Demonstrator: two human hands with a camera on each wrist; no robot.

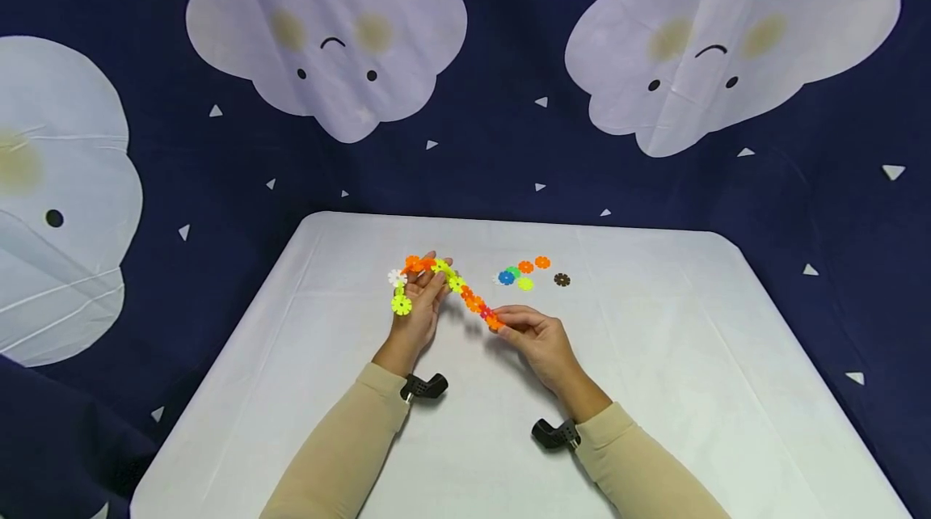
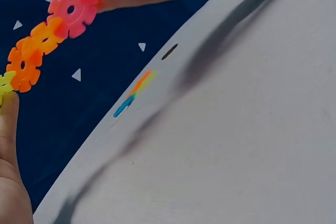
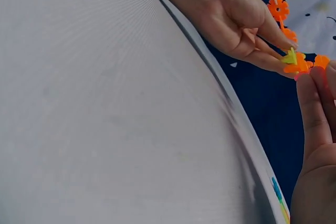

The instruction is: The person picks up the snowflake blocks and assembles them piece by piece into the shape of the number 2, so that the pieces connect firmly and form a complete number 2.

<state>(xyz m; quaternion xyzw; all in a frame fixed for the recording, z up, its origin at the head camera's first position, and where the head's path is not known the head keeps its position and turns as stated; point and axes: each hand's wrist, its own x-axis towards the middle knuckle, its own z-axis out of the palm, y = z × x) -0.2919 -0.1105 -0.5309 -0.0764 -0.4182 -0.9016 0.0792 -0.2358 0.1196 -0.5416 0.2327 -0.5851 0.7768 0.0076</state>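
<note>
A chain of flower-shaped plastic discs (image 1: 473,303), joined edge to edge in orange, yellow, pink and white, spans both hands above the table. My left hand (image 1: 419,307) pinches it at a yellow disc (image 3: 290,56) between thumb and fingers. Past that hand, the chain bends over and hangs down by a white disc (image 1: 397,277) to a yellow end disc (image 1: 402,305). At the other end, my right hand (image 1: 541,341) holds the orange end disc (image 1: 494,322) with thumb and fingertips. Beside it sits a pink disc (image 2: 72,10).
Beyond the hands, several loose discs lie on the white table (image 1: 655,390), among them a blue disc (image 1: 506,278), a yellow-green disc (image 1: 524,284) and an orange disc (image 1: 542,262). A dark brown disc (image 1: 562,280) lies slightly apart. Behind the table hangs a navy cloth (image 1: 502,163) with clouds.
</note>
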